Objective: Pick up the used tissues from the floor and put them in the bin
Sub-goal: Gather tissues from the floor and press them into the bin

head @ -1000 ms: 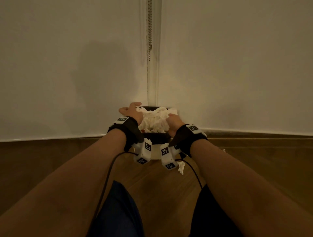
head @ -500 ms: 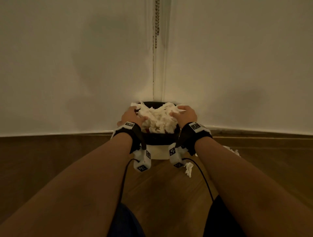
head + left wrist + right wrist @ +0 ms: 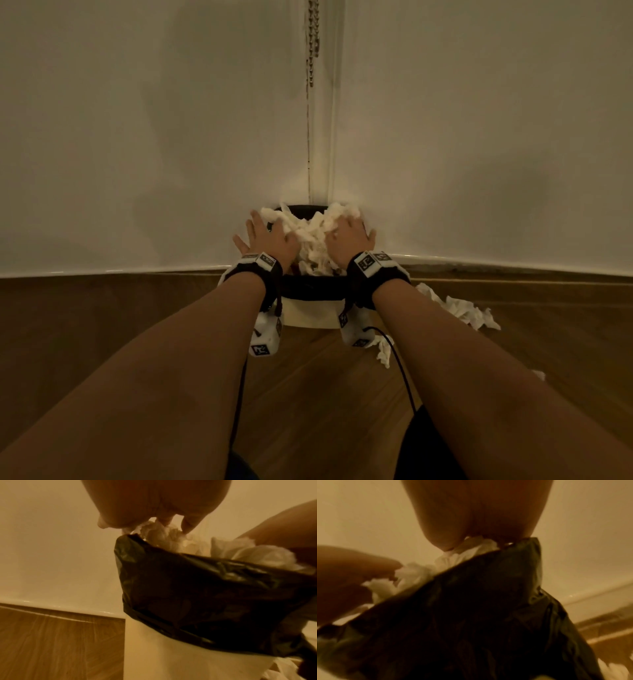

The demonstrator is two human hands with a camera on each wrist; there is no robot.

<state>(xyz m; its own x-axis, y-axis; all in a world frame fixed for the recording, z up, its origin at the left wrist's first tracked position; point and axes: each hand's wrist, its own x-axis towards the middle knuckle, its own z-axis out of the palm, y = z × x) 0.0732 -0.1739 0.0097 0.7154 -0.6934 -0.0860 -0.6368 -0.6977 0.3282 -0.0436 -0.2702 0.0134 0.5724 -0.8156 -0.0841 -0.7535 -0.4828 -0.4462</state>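
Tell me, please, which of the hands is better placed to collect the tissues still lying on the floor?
Right. The loose white crumpled tissues lie on the wooden floor to the right of the black-lined bin, beside the right hand; the left hand is on the far side.

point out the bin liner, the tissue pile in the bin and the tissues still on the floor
bin liner [image 3: 205, 595]: left wrist view, on its black folded-over collar
tissue pile [image 3: 313, 240]: head view, middle of the heap
floor tissues [image 3: 462, 308]: head view, clump right of the bin
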